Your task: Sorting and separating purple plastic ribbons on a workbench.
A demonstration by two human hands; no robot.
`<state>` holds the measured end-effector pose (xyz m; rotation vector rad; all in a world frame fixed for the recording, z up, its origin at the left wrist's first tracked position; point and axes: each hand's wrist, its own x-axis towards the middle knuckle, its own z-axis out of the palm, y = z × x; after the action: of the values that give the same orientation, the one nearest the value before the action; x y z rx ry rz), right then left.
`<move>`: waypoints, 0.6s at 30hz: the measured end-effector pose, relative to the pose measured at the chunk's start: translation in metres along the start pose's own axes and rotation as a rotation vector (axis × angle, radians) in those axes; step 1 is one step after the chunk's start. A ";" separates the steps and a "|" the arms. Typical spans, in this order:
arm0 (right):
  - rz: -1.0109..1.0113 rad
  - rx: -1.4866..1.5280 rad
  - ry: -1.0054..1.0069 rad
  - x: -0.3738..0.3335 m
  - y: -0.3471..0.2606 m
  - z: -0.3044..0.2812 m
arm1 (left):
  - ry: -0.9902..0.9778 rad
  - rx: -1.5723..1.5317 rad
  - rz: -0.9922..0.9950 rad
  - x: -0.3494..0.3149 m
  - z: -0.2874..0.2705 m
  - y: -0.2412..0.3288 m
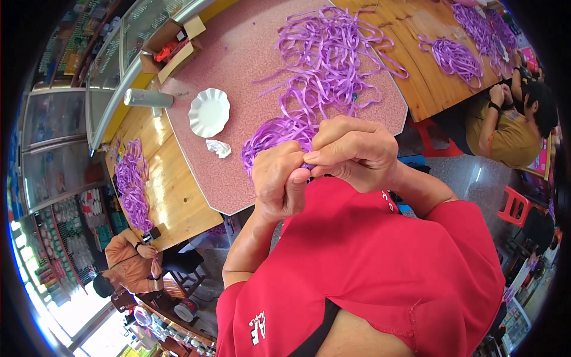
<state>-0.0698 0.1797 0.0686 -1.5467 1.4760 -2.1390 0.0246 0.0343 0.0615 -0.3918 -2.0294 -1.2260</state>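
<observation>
My left hand and my right hand meet in front of my chest, fingertips pinched together. A bit of purple ribbon shows between the fingers of both; most of it is hidden by the hands. Just beyond them a bunched heap of purple ribbon lies on the near part of the pink speckled table. A larger loose tangle of purple ribbon spreads over the table's far right side.
On the table stand a white fluted dish, a crumpled white tissue, a grey cylinder and an open cardboard box. Two people, at left and right, sit at wooden tables with more purple ribbon. A red stool stands right.
</observation>
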 end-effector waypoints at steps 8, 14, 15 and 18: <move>-0.075 0.032 -0.118 0.009 0.011 -0.010 | -0.107 -0.193 -0.263 0.003 -0.013 0.012; -0.026 -0.099 -0.115 0.010 0.023 -0.011 | -0.110 -0.315 -0.639 -0.011 -0.012 0.003; -0.017 -0.125 -0.069 0.010 0.022 -0.009 | -0.066 -0.227 -0.585 -0.011 -0.009 0.001; 0.036 -0.147 0.003 0.005 0.019 -0.008 | -0.023 -0.039 -0.426 -0.010 -0.004 -0.006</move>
<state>-0.0863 0.1722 0.0581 -1.5496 1.6833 -2.0550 0.0293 0.0288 0.0519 0.0150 -2.1802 -1.5175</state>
